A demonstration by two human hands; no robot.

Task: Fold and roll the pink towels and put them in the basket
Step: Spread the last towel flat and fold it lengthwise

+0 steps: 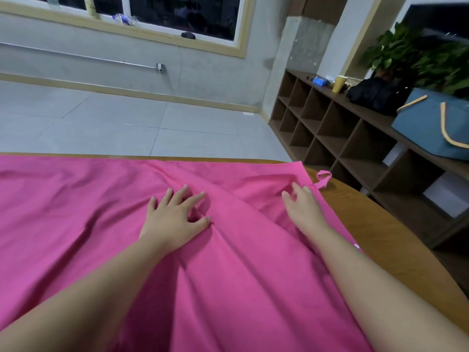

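Your pink towel (pixel 76 212) lies spread across the wooden table (pixel 380 224), covering most of it from the left edge to near the right rim; it is rumpled, with long creases running from the near side toward the far right corner, where a small hanging loop (pixel 323 177) sticks out onto the bare wood. Your left hand (pixel 172 217) rests palm down near the middle of the towel, fingers spread wide and slightly bent, their tips pressing the cloth, holding nothing; your right hand (pixel 303 208) lies flat on the towel near its far right corner, fingers relaxed and loosely parted, gripping nothing. To the far right, a blue basket (pixel 429 125) with tan handles sits on top of a brown cubby shelf (pixel 330 133), well apart from the towel; beside it on the shelf stand a dark bag (pixel 375 95), a yellow cup (pixel 338 83) and a leafy plant (pixel 416 57).
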